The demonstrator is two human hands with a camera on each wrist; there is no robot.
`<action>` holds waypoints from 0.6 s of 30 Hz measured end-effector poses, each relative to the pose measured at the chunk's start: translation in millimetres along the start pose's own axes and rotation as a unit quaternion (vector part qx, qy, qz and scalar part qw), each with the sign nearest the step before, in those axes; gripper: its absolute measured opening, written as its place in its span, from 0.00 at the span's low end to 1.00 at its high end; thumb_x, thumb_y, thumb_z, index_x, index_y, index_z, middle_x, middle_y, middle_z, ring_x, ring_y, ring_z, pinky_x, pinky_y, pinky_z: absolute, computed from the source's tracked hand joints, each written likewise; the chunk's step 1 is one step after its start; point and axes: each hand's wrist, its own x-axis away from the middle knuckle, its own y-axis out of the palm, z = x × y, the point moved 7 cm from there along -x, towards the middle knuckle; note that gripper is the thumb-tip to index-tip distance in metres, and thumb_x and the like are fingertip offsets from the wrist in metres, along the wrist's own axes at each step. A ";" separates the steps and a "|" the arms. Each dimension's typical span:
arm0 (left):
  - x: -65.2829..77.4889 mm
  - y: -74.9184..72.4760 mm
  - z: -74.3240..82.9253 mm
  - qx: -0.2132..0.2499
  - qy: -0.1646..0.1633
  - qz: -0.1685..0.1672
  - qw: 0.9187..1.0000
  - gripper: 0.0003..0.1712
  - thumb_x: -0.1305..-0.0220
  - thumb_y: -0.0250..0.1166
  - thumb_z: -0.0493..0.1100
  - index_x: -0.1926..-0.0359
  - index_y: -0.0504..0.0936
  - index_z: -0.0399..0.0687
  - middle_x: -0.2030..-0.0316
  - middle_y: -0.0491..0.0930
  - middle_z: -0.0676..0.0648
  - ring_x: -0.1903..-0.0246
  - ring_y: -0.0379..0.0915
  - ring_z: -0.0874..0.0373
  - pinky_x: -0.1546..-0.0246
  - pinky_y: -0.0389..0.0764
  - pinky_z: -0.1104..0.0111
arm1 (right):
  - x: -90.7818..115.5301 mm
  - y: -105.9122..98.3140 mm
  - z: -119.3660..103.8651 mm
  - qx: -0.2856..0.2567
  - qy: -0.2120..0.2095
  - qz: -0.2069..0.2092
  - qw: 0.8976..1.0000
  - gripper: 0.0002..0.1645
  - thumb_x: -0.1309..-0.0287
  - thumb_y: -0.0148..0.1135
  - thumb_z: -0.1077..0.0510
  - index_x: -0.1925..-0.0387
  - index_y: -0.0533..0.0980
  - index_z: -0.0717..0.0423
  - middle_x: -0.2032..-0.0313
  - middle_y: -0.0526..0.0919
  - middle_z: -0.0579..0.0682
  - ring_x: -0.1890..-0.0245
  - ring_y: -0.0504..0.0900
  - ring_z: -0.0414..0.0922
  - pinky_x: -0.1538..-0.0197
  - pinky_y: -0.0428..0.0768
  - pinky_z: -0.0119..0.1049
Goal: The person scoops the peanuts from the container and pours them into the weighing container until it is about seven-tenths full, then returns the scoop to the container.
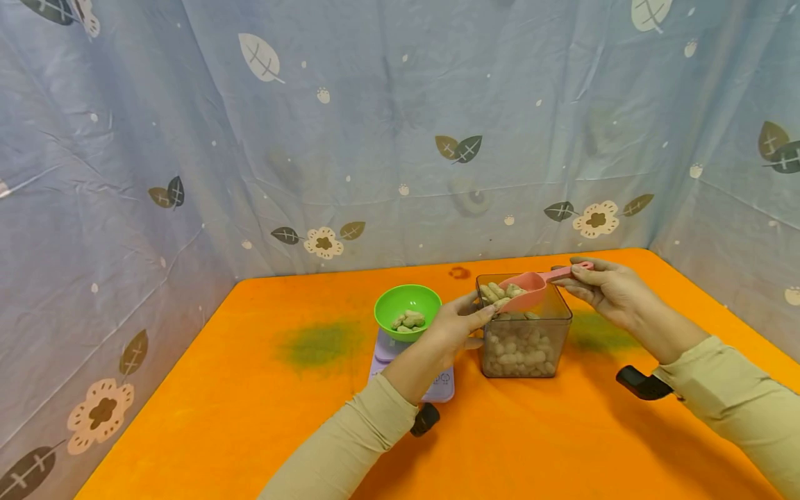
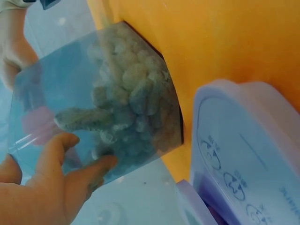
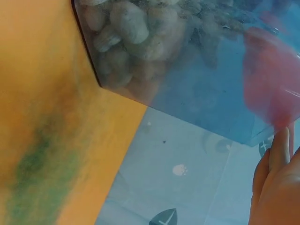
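Note:
A clear, smoky-tinted plastic container (image 1: 564, 340) of unshelled peanuts (image 1: 519, 354) stands on the orange cloth. My left hand (image 1: 446, 330) holds it by the left side, thumb at the rim and fingers against the wall (image 2: 61, 93). In my right hand (image 1: 612, 295) I grip the handle of a pink scoop (image 1: 531, 286). Its bowl dips inside the container's mouth, with peanuts at its front; through the wall it shows as a pink blur (image 3: 267, 79). Left of the container, a green bowl (image 1: 389, 305) with several peanuts (image 1: 409, 321) rests on a lilac kitchen scale (image 1: 442, 390).
The orange tablecloth (image 1: 250, 403) has green smudges on both sides. Blue-grey patterned curtains (image 1: 375, 139) enclose the table at the back and sides. My left forearm crosses in front of the scale and hides part of it.

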 end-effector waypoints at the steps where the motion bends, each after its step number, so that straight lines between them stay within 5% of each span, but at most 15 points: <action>1: 0.5 0.0 0.1 0.002 0.001 0.003 1.000 0.36 0.30 0.60 0.43 0.26 0.58 0.46 0.34 0.65 0.38 0.38 0.66 0.43 0.42 0.75 0.51 | 0.5 -0.9 -0.3 -0.012 0.000 -0.005 1.000 0.06 0.31 0.48 0.69 0.59 0.72 0.64 0.65 0.84 0.60 0.64 0.87 0.49 0.58 0.85 0.33; 6: 2.5 0.2 0.3 0.005 0.004 0.019 1.000 0.34 0.29 0.59 0.42 0.26 0.60 0.46 0.33 0.64 0.38 0.37 0.65 0.42 0.42 0.76 0.51 | 2.8 -1.5 -2.3 -0.073 0.005 -0.043 0.996 0.13 0.29 0.42 0.70 0.64 0.74 0.66 0.63 0.84 0.65 0.61 0.86 0.53 0.54 0.84 0.35; 13: 3.8 0.4 1.0 0.009 0.007 0.032 0.999 0.33 0.29 0.59 0.41 0.27 0.61 0.45 0.33 0.63 0.38 0.36 0.64 0.42 0.43 0.77 0.54 | 4.5 -6.2 -9.3 -0.099 0.001 -0.028 0.995 0.14 0.29 0.43 0.70 0.64 0.76 0.68 0.63 0.82 0.64 0.62 0.86 0.55 0.55 0.85 0.35; 18: 2.8 0.1 0.7 0.015 0.001 0.029 0.999 0.33 0.30 0.59 0.41 0.27 0.61 0.45 0.33 0.65 0.39 0.49 0.73 0.50 0.45 0.78 0.57 | 5.3 -7.4 -12.0 -0.111 0.002 -0.022 0.994 0.13 0.29 0.42 0.70 0.66 0.74 0.70 0.63 0.82 0.65 0.61 0.86 0.57 0.54 0.85 0.36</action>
